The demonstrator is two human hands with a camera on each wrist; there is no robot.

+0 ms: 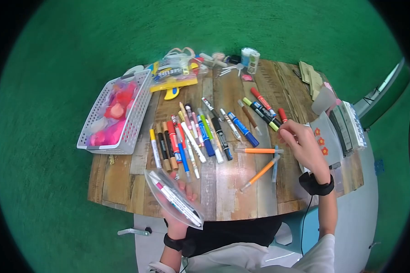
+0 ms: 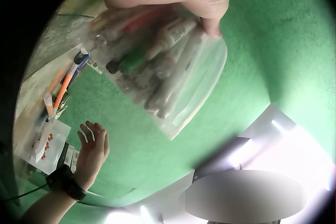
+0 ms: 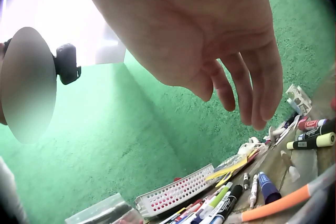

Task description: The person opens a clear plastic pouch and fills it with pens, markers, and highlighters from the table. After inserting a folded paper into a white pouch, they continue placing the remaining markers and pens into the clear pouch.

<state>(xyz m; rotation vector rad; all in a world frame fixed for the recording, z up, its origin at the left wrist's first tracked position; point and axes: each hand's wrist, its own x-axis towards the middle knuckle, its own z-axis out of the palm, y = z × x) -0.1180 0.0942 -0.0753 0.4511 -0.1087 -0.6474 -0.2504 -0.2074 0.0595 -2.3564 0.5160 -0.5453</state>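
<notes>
My left hand (image 1: 174, 223) grips a clear plastic pouch (image 1: 176, 199) at the table's front edge. Inside it lie several markers, white-barrelled ones showing from above; the left wrist view gives a green and a red thing through the plastic (image 2: 173, 71). Raised over the right side of the table, my right hand (image 1: 309, 148) has its fingers loosely bent with nothing held in them. Closest to its fingertips are a red marker (image 1: 282, 115) and a black marker with yellow-green ends (image 1: 269, 119). Two orange markers (image 1: 259, 150) lie to the left of that hand.
Many loose markers (image 1: 205, 136) cover the middle of the wooden table (image 1: 234, 200). A white basket (image 1: 130, 132) of pink and red items stands left. Zip bags (image 1: 175, 77) and a round tub (image 1: 250, 60) sit at the back. Boxes (image 1: 351, 125) line the right edge.
</notes>
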